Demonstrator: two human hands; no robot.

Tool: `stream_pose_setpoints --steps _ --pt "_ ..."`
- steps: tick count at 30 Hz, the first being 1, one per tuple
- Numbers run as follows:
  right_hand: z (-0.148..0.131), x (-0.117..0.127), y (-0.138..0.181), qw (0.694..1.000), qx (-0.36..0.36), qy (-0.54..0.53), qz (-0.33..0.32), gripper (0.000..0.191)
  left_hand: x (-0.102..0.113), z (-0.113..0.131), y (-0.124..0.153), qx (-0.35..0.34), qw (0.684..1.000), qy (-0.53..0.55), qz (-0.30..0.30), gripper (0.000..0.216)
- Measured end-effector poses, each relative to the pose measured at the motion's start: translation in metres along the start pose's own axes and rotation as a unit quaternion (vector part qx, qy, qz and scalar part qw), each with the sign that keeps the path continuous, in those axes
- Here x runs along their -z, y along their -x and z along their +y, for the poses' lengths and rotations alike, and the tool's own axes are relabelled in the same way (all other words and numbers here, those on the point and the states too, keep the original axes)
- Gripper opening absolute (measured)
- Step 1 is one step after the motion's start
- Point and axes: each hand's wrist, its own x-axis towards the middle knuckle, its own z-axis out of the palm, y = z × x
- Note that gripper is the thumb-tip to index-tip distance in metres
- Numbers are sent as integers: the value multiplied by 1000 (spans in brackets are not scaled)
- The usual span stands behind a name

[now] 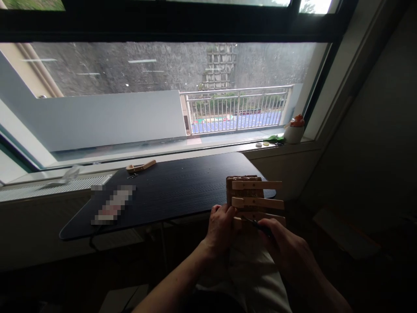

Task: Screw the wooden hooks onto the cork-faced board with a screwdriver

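Close in front of me is a brown, rough-textured block (246,192) with pale wooden pieces fixed across it. The upper wooden piece (257,185) and the middle wooden piece (259,203) stick out to the right, each with dark screw-like spots. My left hand (222,226) is closed around the block's lower left side. In my right hand (285,243) is a screwdriver (263,228) with a dark handle, its thin shaft pointing left at the lowest wooden piece (275,217). Whether the tip sits in a screw is too small to tell.
On the dark folding table (182,182) lie a loose wooden piece (141,166), several small screws (133,175) and a pixelated item (114,206). The windowsill holds a white bottle with an orange top (295,129), tape rolls (259,144) and clear plastic (67,175).
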Motion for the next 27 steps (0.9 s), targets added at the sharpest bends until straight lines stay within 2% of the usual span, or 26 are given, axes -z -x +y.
stream_pose_setpoints --steps 8,11,14,21,27 --pt "11 -8 4 997 -52 48 43 18 -4 -1 0 0 1000 -9 11 20" --pt "8 -5 3 996 -58 62 32 19 -4 0 0 1 1000 -11 22 17" --pt "3 -1 1 997 -39 64 8 21 -3 1 1 -6 1000 -4 21 17" --pt "0 -2 -1 1000 15 21 16 22 -4 -2 0 -2 1000 0 12 16" --pt "7 -6 0 998 -40 37 36 19 -5 -4 0 -7 1000 -4 16 18"
